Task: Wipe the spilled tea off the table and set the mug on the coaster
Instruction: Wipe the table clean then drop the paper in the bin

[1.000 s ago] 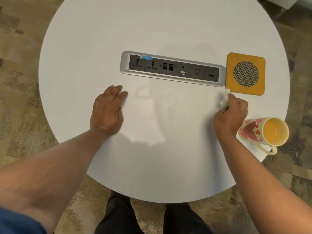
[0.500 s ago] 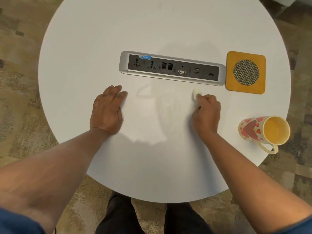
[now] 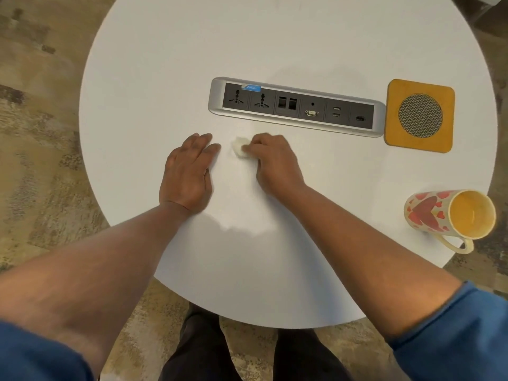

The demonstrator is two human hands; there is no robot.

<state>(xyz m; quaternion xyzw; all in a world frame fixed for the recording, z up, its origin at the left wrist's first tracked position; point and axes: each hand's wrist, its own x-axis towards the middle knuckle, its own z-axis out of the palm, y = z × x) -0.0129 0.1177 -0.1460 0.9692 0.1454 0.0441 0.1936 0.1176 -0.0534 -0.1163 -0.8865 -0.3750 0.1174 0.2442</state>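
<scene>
my left hand lies flat, palm down, fingers together. my right hand is curled closed, pinching a small wad; both forearms extended.

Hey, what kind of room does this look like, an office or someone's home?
Probably an office or meeting room: the round white table has a built-in power and data port panel, and patterned commercial-style carpet covers the floor.
</scene>
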